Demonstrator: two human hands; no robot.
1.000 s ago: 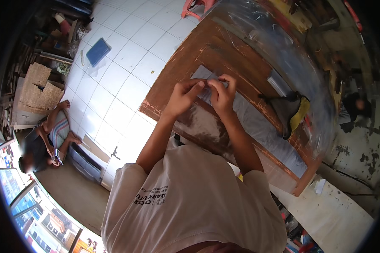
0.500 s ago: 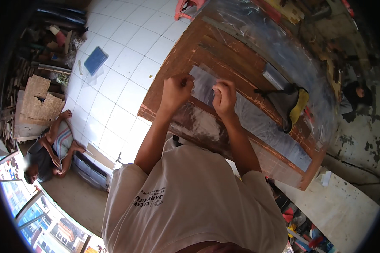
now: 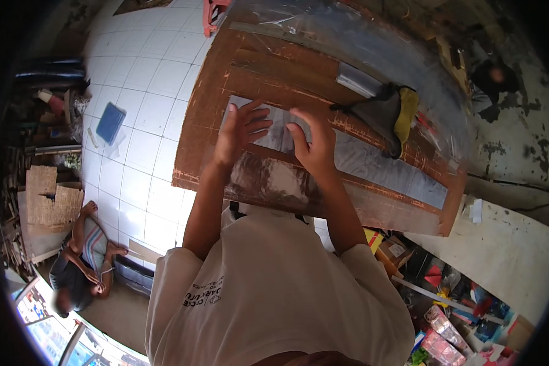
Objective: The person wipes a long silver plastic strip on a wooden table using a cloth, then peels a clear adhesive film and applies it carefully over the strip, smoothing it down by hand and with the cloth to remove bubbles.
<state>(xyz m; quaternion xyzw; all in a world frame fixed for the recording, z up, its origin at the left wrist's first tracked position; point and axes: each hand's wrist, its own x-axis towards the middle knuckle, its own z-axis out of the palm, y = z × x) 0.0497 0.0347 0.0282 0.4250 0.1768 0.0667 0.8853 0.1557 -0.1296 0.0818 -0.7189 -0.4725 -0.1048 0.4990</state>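
My left hand (image 3: 236, 135) hovers over the near left end of a long, greyish, film-like strip (image 3: 387, 168). Its fingers are spread and hold nothing. Across from it, my right hand (image 3: 315, 141) is also open, thumb and forefinger apart and curved. The strip lies along a worn brown wooden board (image 3: 202, 137). Whether either hand touches the strip, I cannot tell. Just in front of me, a dark brown surface with a pale, shiny patch (image 3: 283, 178) borders the board.
Right of my hands lies a black piece with a yellow edge (image 3: 404, 116), its kind unclear. Beyond it are a clear plastic piece (image 3: 357, 79) and crumpled plastic sheeting (image 3: 372, 46). A person (image 3: 79, 262) sits at left. A blue flat object (image 3: 110, 123) rests on white tiles.
My fingers, curled in pinches before, have opened and spread. The view has turned, so the board and strip appear further left and at a flatter slant.
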